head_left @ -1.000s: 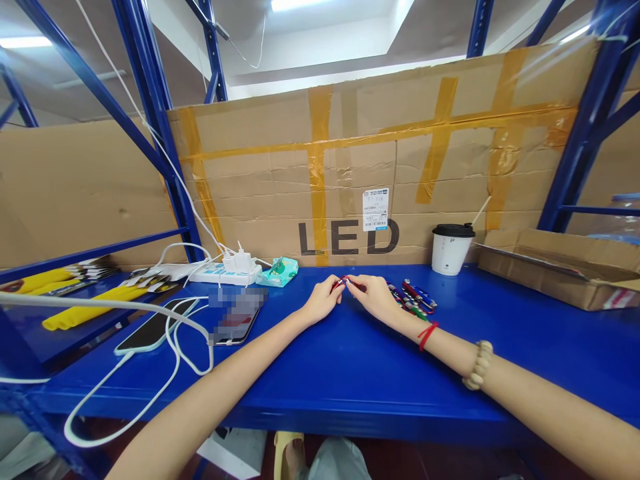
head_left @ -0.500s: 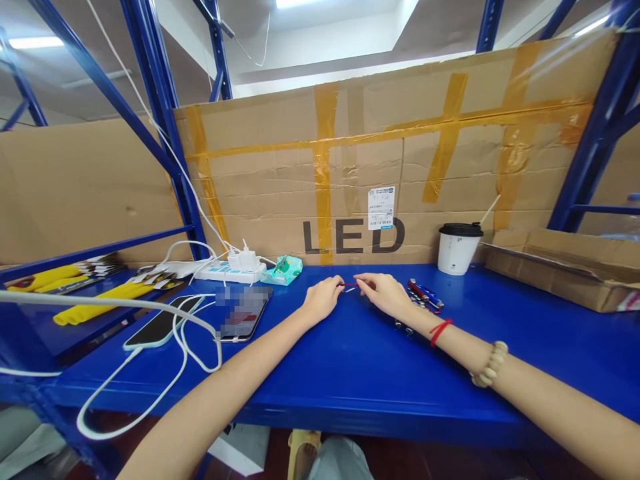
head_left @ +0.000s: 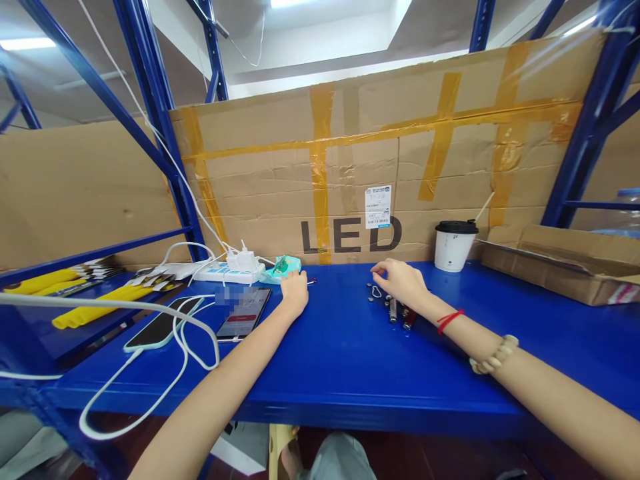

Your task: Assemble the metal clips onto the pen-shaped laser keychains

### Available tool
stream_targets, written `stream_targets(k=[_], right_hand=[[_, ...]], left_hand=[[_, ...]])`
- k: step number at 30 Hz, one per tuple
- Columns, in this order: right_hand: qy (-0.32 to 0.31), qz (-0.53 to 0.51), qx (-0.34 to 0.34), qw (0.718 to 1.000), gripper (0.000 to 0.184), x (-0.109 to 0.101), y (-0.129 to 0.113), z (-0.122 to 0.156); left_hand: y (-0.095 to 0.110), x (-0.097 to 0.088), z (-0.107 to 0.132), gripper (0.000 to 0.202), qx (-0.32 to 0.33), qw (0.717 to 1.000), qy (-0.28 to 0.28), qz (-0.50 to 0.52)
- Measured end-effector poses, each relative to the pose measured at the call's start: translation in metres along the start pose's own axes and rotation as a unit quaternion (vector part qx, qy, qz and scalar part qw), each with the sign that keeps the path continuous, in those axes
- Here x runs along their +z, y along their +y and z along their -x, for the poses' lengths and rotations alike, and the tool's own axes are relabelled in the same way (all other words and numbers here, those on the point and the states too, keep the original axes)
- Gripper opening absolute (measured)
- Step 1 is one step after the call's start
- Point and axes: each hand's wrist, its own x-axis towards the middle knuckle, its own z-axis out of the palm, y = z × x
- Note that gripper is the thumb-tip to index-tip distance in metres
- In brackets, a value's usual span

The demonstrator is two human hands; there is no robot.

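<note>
My left hand [head_left: 295, 293] rests on the blue shelf top [head_left: 350, 360], fingers curled round a small red item [head_left: 311, 281] that pokes out to its right, close to a teal tissue pack [head_left: 280, 268]. My right hand [head_left: 403, 283] lies to the right, fingers bent in a pinch above a small pile of pen-like pieces [head_left: 395, 310] and little metal parts [head_left: 374, 293]. Whether those fingers hold anything is hidden. A red string and a bead bracelet [head_left: 495, 357] circle my right wrist.
Two phones [head_left: 245, 313] [head_left: 160, 325] with white cables lie left, behind them a power strip [head_left: 227, 272]. A lidded paper cup [head_left: 453, 245] stands at the back right beside an open cardboard box [head_left: 560, 267]. A taped "LED" carton [head_left: 380, 173] forms the back wall. Yellow items [head_left: 95, 308] lie far left.
My hands, joined on a red item in the middle, have parted: the left moved left toward the tissue pack with the red piece, the right moved right over the pile.
</note>
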Motion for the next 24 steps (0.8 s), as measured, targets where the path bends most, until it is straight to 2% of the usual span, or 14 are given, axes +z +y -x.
stream_targets(k=[3,6,9,12,14,18,20,23,24], right_hand=[[0.036,0.023,0.013,0.999,0.027,-0.007,0.009,-0.005],[0.047,0.039,0.041,0.997,0.028,-0.012,0.020,-0.008],[-0.014,0.049,0.063,0.997,0.024,-0.013,0.022,-0.008],[-0.063,0.079,0.059,0.993,0.022,-0.014,0.010,-0.004],[-0.083,0.096,0.062,0.990,0.025,-0.017,-0.002,0.001],[-0.231,0.076,0.092,0.966,0.022,-0.027,-0.023,0.011],[-0.277,0.054,0.095,0.955,0.016,-0.030,-0.027,0.013],[-0.273,0.056,0.078,0.957,0.002,-0.030,-0.025,0.014],[-0.259,0.067,0.074,0.961,0.005,-0.029,-0.024,0.014]], left_hand=[[0.002,-0.002,0.002,0.043,0.003,1.000,0.021,-0.008],[0.009,-0.004,0.005,0.039,0.056,0.995,0.076,0.009],[0.020,-0.006,0.009,0.028,0.166,0.979,0.109,0.055],[0.031,-0.006,0.015,0.022,0.297,0.946,0.093,0.087],[0.036,-0.006,0.018,0.021,0.339,0.932,0.084,0.095],[0.039,-0.008,0.022,0.020,0.321,0.936,0.075,0.120],[0.039,-0.008,0.023,0.018,0.305,0.941,0.063,0.136],[0.037,-0.007,0.022,0.017,0.292,0.943,0.051,0.153],[0.037,-0.007,0.022,0.017,0.292,0.942,0.049,0.157]])
